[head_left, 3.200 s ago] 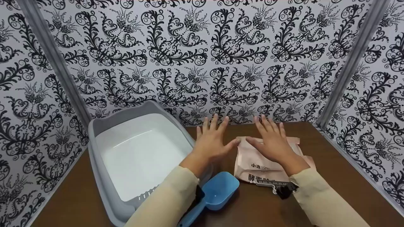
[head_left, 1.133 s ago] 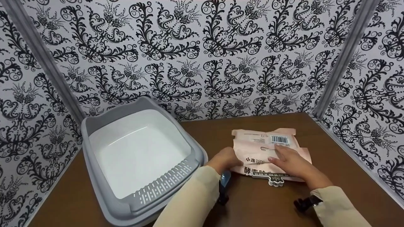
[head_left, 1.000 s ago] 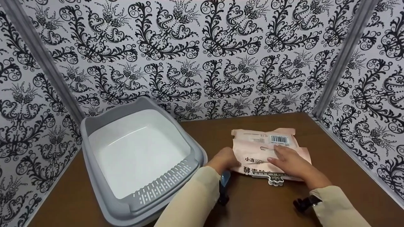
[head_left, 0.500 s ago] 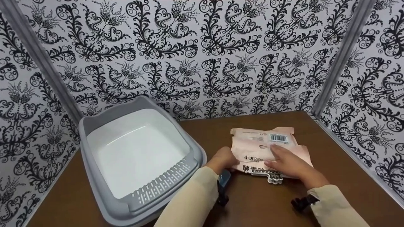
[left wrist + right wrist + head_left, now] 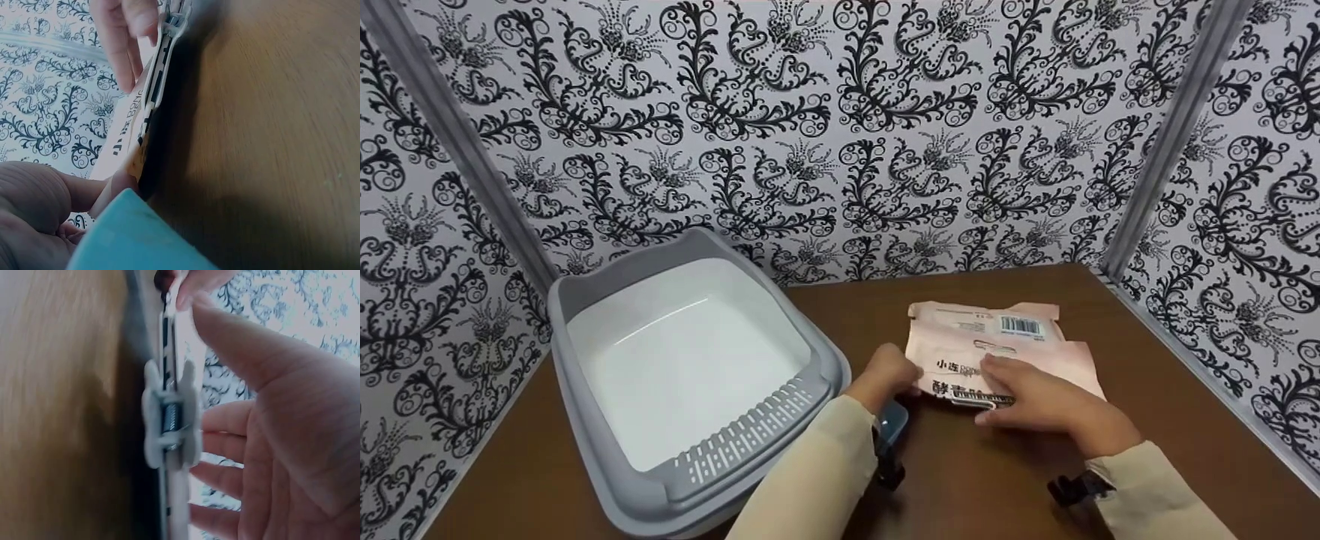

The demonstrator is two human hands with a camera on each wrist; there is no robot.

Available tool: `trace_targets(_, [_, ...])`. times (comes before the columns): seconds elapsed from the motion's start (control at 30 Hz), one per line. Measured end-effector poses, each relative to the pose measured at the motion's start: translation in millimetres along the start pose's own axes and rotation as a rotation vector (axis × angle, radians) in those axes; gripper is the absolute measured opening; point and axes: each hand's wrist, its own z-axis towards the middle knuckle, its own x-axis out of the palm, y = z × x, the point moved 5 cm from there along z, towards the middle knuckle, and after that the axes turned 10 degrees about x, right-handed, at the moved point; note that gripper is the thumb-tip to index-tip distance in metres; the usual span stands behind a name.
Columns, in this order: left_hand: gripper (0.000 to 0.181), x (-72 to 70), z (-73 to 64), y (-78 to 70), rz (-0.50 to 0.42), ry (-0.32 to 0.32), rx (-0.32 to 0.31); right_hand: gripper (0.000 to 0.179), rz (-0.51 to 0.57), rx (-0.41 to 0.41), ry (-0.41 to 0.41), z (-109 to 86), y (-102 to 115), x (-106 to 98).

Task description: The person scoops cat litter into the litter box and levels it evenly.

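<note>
A pink bag (image 5: 1054,361) with dark lettering and a barcode label lies folded on the table. Along its front edge runs a white-framed sealing clip (image 5: 973,403); its spring handle (image 5: 171,419) shows in the right wrist view. My left hand (image 5: 881,375) pinches the bag's left front corner between thumb and fingers. Over the clip's handle my right hand (image 5: 1039,401) is spread, thumb at the front edge and fingers on the bag's top. That hand hides the handle from the head view. A blue scoop (image 5: 894,421) lies beneath my left wrist, partly covered.
A grey litter box (image 5: 836,367) with a white inside and a slotted front ledge stands to the left. The brown wooden table (image 5: 975,480) meets patterned walls at the back and sides. Black camera mounts (image 5: 1076,489) sit on both wrists.
Both hands have come down from spread above the table to the bag. Lately my right hand has slid forward over the clip's handle, and the bag's front edge has risen slightly.
</note>
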Motion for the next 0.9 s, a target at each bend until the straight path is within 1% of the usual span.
trace_targets(0.17, [0.011, -1.6, -1.3, -2.2, -0.122, -0.032, -0.029, 0.093, -0.118, -0.062, 0.018, -2.8, 14, 3])
trace_targets(0.23, [0.012, -1.9, -2.6, -3.3, -0.174, -0.045, -0.038, 0.087, -0.148, -0.07, 0.016, -3.1, 15, 5])
trace_targets(0.33, [0.011, -2.2, -3.7, -4.0, -0.218, -0.064, -0.046, 0.075, -0.195, -0.079, -0.003, -3.2, 17, 6])
trace_targets(0.43, [0.011, -2.1, -3.7, -3.8, -0.245, -0.075, -0.045, 0.061, -0.231, -0.094, -0.052, -3.1, 19, 5])
trace_targets(0.57, [0.014, -2.6, -3.2, -3.2, -0.225, -0.073, -0.029, 0.043, -0.287, -0.118, -0.172, -2.0, 23, 0])
trace_targets(0.63, [0.014, -3.5, -3.2, -3.0, -0.17, -0.067, -0.011, 0.037, -0.309, -0.109, -0.221, -1.0, 23, -1])
trace_targets(0.7, [0.014, -4.6, -3.6, -3.5, -0.067, -0.06, 0.019, 0.032, -0.322, -0.104, -0.254, -0.2, 23, -3])
trace_targets(0.77, [0.013, -6.6, -5.6, -5.7, 0.055, -0.078, 0.067, 0.027, -0.329, -0.104, -0.27, 0.5, 22, -3])
trace_targets(0.8, [0.015, -7.8, -7.2, -7.2, 0.127, -0.101, 0.093, 0.024, -0.33, -0.102, -0.274, 0.7, 21, -3])
trace_targets(0.83, [0.019, -9.2, -9.0, -9.4, 0.197, -0.137, 0.131, 0.021, -0.33, -0.105, -0.277, 0.9, 21, -2])
trace_targets(0.9, [0.028, -11.8, -13.1, -15.1, 0.321, -0.228, 0.222, 0.018, -0.327, -0.113, -0.282, 0.5, 20, -3])
